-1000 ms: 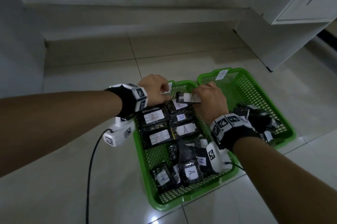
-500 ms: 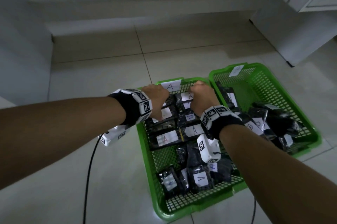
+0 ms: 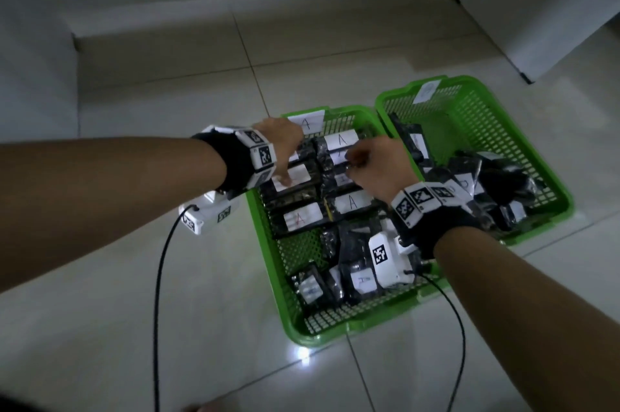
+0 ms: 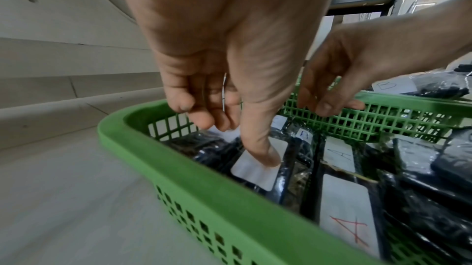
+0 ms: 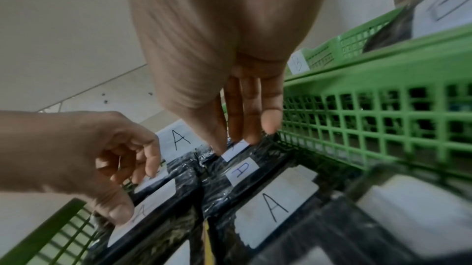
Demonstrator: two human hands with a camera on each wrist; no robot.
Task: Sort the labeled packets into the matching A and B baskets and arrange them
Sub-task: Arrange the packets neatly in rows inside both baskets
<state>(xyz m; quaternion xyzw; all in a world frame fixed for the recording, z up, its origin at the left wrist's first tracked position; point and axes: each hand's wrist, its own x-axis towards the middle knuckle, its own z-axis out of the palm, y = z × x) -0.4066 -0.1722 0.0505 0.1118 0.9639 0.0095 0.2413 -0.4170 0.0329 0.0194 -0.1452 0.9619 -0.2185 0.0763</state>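
Two green baskets side by side on the tiled floor [image 3: 167, 311], rims touching

Left basket [image 3: 268, 253] tagged A on a paper label [image 3: 307, 122] at its far wall; right basket [image 3: 523, 129] tagged with a paper label [image 3: 426, 91] at its far wall, read as B from the right wrist view

Inside the left basket: black packets with white A labels laid flat in two neat rows at the far end, among them one with a red A [image 3: 299, 218] and one with a black A [image 3: 350, 202] just beside it; more packets [image 3: 360, 279] lying loose and overlapping at the near end, bare mesh showing between the two groups

Inside the right basket: a loose heap of black packets [image 3: 503, 183] toward the near right side, one packet [image 3: 411, 143] leaning against the wall next to the left basket

Left hand [image 3: 280, 146] over the far left row, fingers [image 4: 201, 116] loosely curled and holding nothing, thumb straight with its tip pressed down on the white label of a packet [image 4: 255, 170]

Right hand [image 3: 379, 166] over the far right row, fingers [image 5: 251, 120] straight and together, pointing down, tips touching a small-labelled packet [image 5: 235, 151] near the far wall, gripping nothing

Both wrists wearing black bands with white marker blocks, a cable trailing from each across the floor
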